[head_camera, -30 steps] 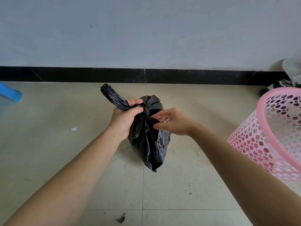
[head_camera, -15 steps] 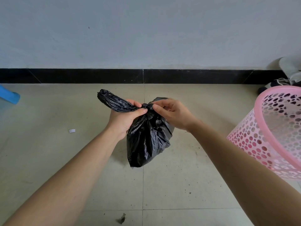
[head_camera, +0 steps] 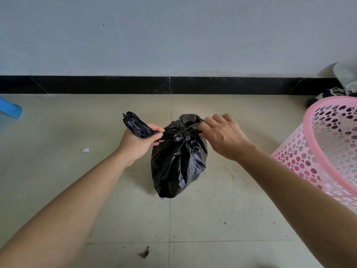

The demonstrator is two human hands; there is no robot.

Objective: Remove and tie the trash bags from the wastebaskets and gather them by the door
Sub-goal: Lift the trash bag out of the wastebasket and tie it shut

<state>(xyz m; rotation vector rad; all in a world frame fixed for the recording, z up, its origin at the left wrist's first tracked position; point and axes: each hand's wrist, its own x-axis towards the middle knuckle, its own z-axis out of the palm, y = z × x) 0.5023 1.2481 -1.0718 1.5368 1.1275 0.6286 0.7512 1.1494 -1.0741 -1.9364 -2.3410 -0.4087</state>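
The trash bag (head_camera: 178, 163) is thin black plastic, glossy and heavily crinkled, with highlights along its folds. The wastebasket (head_camera: 297, 159) is pink plastic, smooth at the rim, its wall punched with round holes. The floor (head_camera: 212, 219) is pale tile, matt and gritty with dark specks. The baseboard (head_camera: 116, 85) is polished black tile; the wall (head_camera: 173, 35) is matt paint.

Right edge cuts off the pink wastebasket (head_camera: 293, 157) and a pile of cloth (head_camera: 345, 78) behind it. Left edge crops a blue object (head_camera: 10, 110). Fingertips of the right hand (head_camera: 224, 138) are buried in the black trash bag (head_camera: 177, 161) folds. A white scrap (head_camera: 85, 150) is too small to identify.
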